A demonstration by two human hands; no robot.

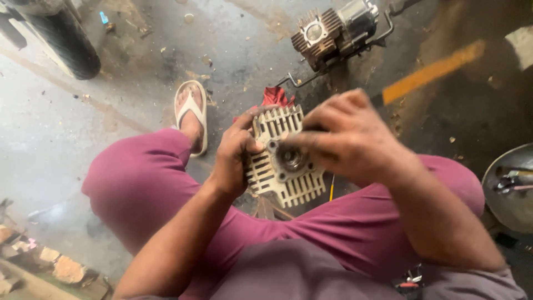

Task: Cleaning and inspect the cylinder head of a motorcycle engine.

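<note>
Left hand grips the finned cylinder head by its left edge, thumb across the fins, holding it steady between the knees, above the lap. Right hand lies over the head's right side, fingers curled toward the round central recess; motion blur hides whether they pinch a small tool, so I cannot tell. Person sits low, maroon trousers, one foot in a white sandal. Red rag on the concrete just beyond. Small engine farther off. Metal bowl with tools at the person's right.
</note>
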